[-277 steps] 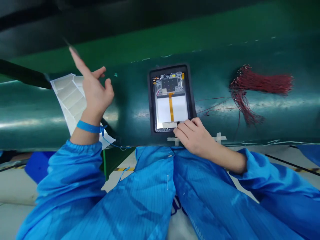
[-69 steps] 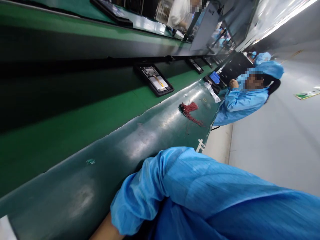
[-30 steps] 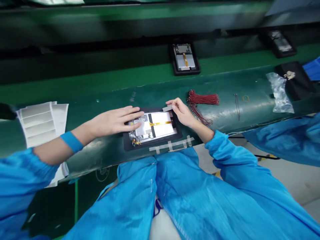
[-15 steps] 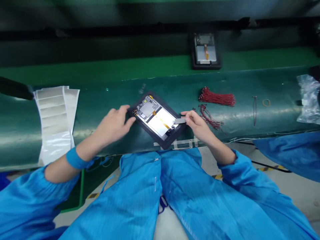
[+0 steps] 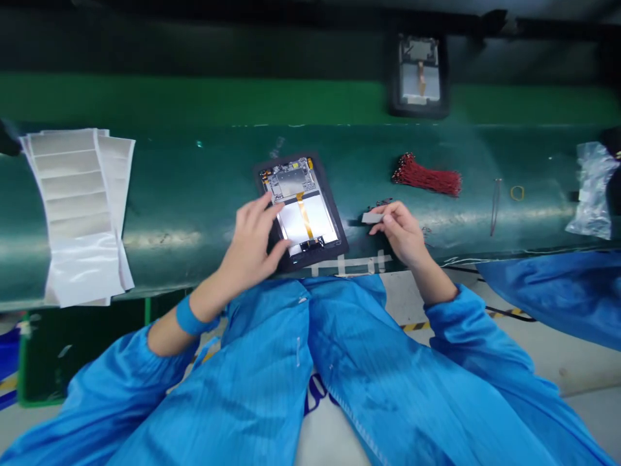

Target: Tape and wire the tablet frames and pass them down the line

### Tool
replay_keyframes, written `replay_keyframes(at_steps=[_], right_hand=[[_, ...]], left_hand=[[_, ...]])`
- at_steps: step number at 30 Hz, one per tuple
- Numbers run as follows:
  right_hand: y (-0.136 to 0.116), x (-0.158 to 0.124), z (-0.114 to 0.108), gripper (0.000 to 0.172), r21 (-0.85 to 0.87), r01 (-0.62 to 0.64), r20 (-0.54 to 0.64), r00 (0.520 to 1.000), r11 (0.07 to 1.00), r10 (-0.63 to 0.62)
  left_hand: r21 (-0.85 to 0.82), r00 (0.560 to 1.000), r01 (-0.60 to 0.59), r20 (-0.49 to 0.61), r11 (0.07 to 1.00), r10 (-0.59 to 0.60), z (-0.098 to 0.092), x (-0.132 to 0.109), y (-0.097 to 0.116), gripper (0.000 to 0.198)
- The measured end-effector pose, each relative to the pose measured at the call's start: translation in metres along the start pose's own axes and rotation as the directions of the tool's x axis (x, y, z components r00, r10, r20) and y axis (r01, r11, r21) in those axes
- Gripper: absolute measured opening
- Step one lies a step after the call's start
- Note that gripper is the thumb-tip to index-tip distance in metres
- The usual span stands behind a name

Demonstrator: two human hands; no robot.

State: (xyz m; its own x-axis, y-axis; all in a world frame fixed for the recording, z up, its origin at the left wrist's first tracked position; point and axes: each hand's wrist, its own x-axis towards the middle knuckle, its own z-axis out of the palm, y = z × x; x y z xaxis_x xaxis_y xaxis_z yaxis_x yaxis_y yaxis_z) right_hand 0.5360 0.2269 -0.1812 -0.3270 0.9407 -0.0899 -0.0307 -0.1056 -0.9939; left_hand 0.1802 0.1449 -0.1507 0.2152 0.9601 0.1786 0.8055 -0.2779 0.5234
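An opened tablet (image 5: 301, 223) in a black frame lies slightly tilted on the green mat, its circuit board and silver battery with an orange flex cable showing. My left hand (image 5: 252, 243) is at its left side, fingers apart over the edge; I cannot tell whether they touch it. Right of the tablet, my right hand (image 5: 400, 233) pinches a small flat grey piece (image 5: 372, 218) between thumb and fingers. Behind that hand lies a small bunch of wires, mostly hidden. Farther back is a bundle of red wires (image 5: 427, 176).
Sheets of silver labels (image 5: 77, 194) lie at the left. A second opened tablet (image 5: 420, 77) sits on the back ledge. To the right are a thin loose wire (image 5: 495, 207), a yellow rubber band (image 5: 517, 193) and a clear plastic bag (image 5: 592, 188).
The tablet has turned to stand more upright in view. My left hand has shifted from its upper left corner to lower on its left side. My right hand has drawn the grey piece away rightward.
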Motion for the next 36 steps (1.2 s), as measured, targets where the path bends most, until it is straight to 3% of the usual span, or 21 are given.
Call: replay_keyframes(at_steps=[3,6,11,14,17,21,26,33,36], right_hand=[[0.005,0.022,-0.026,0.04,0.013,0.1,-0.091,0.991,0.995,-0.099],[0.003,0.039,-0.035,0.043,-0.019,0.19,-0.153,0.97,0.982,-0.19],[-0.004,0.025,-0.003,0.031,-0.128,0.265,-0.122,0.952,0.956,-0.281],[0.001,0.007,0.024,0.027,-0.165,0.253,-0.019,0.965,0.953,-0.26],[0.011,-0.001,0.036,0.031,-0.217,0.223,0.065,0.975,0.95,-0.214],[0.011,-0.003,0.031,0.032,-0.233,0.161,0.074,0.986,0.959,-0.148],[-0.004,-0.006,0.024,0.041,-0.327,0.105,0.145,0.988,0.939,-0.06],[-0.008,-0.002,0.008,0.041,-0.36,0.115,0.14,0.988,0.926,-0.068],[-0.017,0.007,0.014,0.036,-0.391,0.128,0.005,0.991,0.911,-0.137]], left_hand=[[0.037,0.998,0.049,0.032,0.998,-0.05,0.02,-0.02,0.01,0.068],[0.03,0.995,0.097,0.021,0.995,-0.098,0.032,-0.017,0.001,0.074],[0.031,0.997,0.083,-0.013,0.996,-0.083,0.031,-0.011,0.0,0.081],[0.076,1.0,0.019,0.005,0.997,-0.02,0.032,-0.018,0.014,0.101],[0.141,0.999,-0.018,0.035,0.99,0.013,0.033,-0.023,0.025,0.113],[0.15,0.997,-0.045,0.075,0.988,0.034,0.027,-0.019,0.023,0.103],[0.111,0.995,0.008,0.097,0.994,-0.019,0.012,-0.017,0.006,0.111],[0.056,0.995,0.029,0.092,0.998,-0.034,0.008,-0.02,-0.007,0.109],[0.056,0.996,0.029,0.082,0.998,-0.033,0.012,-0.023,-0.003,0.108]])
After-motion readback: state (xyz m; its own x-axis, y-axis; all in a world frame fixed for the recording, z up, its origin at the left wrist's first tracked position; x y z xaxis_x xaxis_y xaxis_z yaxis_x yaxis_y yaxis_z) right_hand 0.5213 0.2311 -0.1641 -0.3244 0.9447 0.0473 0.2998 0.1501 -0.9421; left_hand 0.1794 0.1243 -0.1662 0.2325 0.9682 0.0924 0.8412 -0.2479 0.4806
